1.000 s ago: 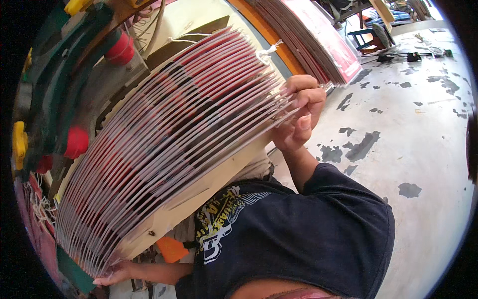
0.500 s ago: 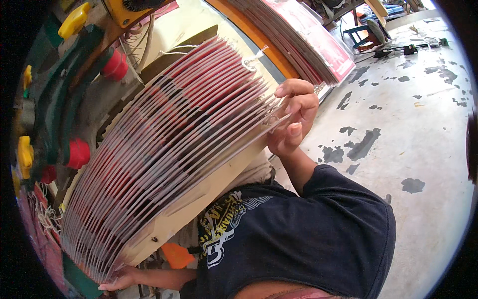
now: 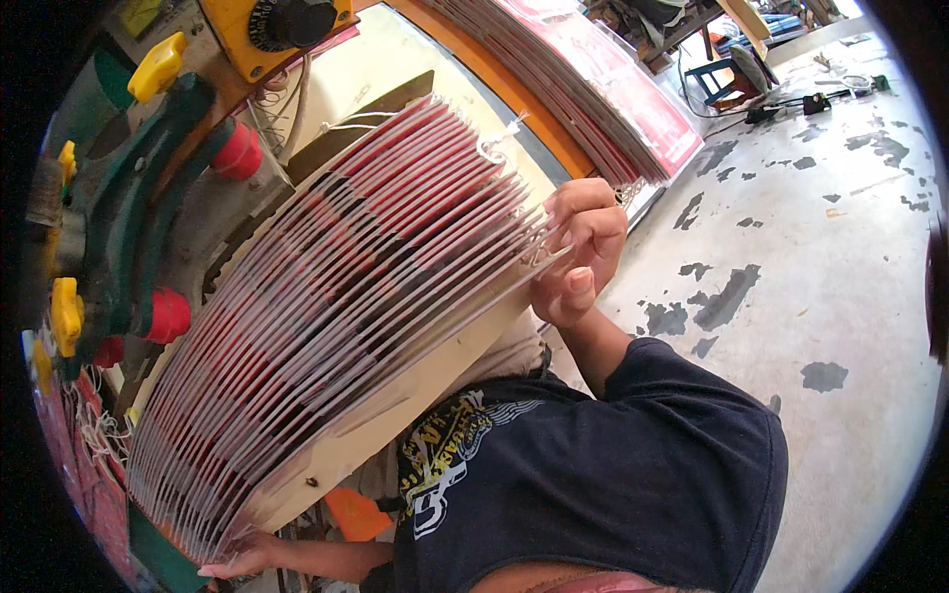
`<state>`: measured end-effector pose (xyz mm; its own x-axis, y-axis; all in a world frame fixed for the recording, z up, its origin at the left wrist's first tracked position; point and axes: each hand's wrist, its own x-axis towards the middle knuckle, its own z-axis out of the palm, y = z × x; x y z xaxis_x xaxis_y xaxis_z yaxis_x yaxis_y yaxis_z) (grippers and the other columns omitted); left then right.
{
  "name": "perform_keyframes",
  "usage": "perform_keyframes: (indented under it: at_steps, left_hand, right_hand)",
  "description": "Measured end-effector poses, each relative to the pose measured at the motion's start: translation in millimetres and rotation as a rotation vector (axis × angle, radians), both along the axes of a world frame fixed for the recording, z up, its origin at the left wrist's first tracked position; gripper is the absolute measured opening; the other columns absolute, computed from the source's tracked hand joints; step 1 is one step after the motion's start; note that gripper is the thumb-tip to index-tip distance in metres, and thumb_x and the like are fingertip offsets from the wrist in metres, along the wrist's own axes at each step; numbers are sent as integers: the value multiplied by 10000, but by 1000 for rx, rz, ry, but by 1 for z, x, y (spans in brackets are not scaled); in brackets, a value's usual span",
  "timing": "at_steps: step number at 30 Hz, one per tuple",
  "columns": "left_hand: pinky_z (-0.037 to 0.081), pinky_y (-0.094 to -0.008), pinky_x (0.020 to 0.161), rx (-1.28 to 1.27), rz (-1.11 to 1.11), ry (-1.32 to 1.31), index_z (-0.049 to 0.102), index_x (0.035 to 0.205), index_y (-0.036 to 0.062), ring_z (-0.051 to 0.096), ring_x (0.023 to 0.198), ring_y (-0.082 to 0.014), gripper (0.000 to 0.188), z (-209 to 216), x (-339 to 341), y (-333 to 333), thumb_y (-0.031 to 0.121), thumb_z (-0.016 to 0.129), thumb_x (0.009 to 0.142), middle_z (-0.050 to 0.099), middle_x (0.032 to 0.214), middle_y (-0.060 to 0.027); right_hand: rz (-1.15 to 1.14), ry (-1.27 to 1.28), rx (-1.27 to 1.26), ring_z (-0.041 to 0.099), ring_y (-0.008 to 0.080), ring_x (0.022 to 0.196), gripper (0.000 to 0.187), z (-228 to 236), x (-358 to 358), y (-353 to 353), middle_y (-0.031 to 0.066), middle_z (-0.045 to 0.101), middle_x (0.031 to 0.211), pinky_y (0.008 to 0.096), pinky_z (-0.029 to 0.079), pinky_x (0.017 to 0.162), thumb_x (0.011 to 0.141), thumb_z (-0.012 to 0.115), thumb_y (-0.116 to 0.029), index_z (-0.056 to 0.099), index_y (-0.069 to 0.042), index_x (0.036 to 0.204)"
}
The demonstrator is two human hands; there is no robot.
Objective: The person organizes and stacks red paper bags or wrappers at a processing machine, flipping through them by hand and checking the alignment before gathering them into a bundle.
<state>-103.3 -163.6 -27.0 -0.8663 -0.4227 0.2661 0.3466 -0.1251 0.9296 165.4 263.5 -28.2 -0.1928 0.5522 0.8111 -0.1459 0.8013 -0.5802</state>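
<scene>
A thick fanned stack of flat, thin pieces (image 3: 336,296), printed red, black and grey with pale edges, leans over a cream tabletop. White cord loops (image 3: 491,148) stick out along its right end, so the pieces look like flat bags with cord handles. My right hand (image 3: 583,247) is at that right end, its fingers curled over the edges and cords and its thumb on the near side. At the lower left end, my left hand (image 3: 242,556) grips the stack's bottom corner; the stack partly hides its fingers.
On the left stands a machine with green arms (image 3: 148,198), red pads (image 3: 237,153) and yellow knobs (image 3: 158,67). A yellow box with a black dial (image 3: 297,22) sits above. Another red printed stack (image 3: 593,94) lies at the far side. Grey floor (image 3: 791,277) with dark patches extends right.
My right hand's fingers have curled in more at the stack's end. My left hand keeps its place at the lower corner. The view has shifted slightly, showing more of the machine.
</scene>
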Motion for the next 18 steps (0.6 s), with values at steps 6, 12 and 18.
perform_keyframes:
  at_steps: [6, 12, 18]
  left_hand:
    - [404, -465, 1115, -26, 36, 17, 504, 1372, -37, 514, 1297, -358, 655, 0, -1, 1, 495, 517, 990, 508, 1446, -199]
    - [420, -481, 1103, -12, 36, 1, 508, 1371, -36, 516, 1293, -363, 654, -5, -4, -6, 499, 502, 993, 504, 1452, -198]
    - [432, -498, 1091, -29, -8, 0, 501, 1379, -27, 517, 1286, -371, 663, -5, -4, -10, 513, 485, 995, 505, 1446, -207]
  right_hand:
    - [60, 17, -14, 449, 209, 848, 438, -4, 2, 3, 119, 467, 877, 342, 386, 792, 956, 514, -503, 405, -80, 924]
    - [66, 124, -85, 434, 188, 831, 459, -5, -5, -2, 109, 462, 873, 328, 382, 784, 948, 536, -492, 428, -51, 1017]
    - [24, 37, -101, 433, 182, 832, 512, -3, -2, -2, 108, 463, 893, 319, 376, 776, 960, 494, -507, 483, -12, 1089]
